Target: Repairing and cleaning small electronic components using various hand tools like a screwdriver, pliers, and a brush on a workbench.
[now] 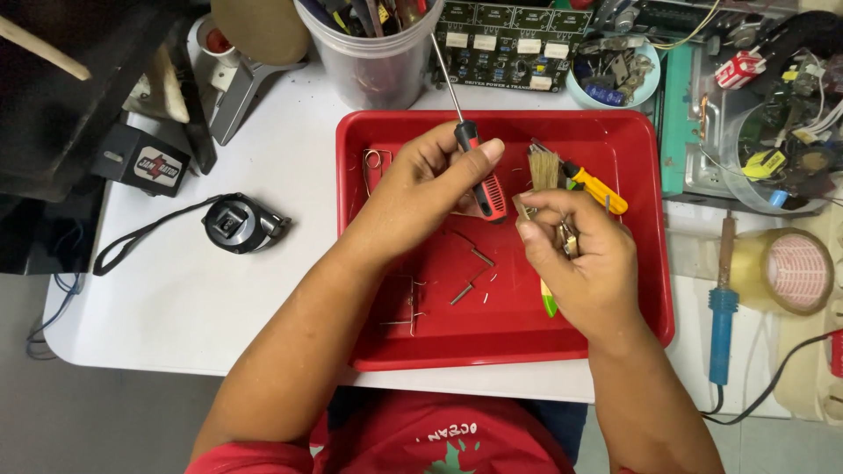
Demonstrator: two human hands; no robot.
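over a red plastic tray (645,298) on a white table (219,290), a person in a red shirt works with both bare hands. the left hand (417,189) is closed around a screwdriver (479,171) with a red and black handle, thumb laid along the grip, its thin metal shaft slanting up and away toward the far edge of the tray. the right hand (584,259) is curled shut around a small metal part (566,237), pinched between thumb and fingers just right of the screwdriver handle; what the part is cannot be told. just beyond the right hand, in the tray, lie a small bristle brush (544,167) and a yellow-handled tool (597,189), and a green-tipped tool (549,303) pokes out below the palm. loose screws and bits of wire (470,272) are scattered on the tray floor near the middle. far of the tray stand a clear tub of tools (373,53) and a green circuit board (505,44). to the left on the table sits a black round device with a strap (237,224). to the right, off the tray, lie a blue-handled soldering iron (723,307) and a roll of clear tape (786,272).
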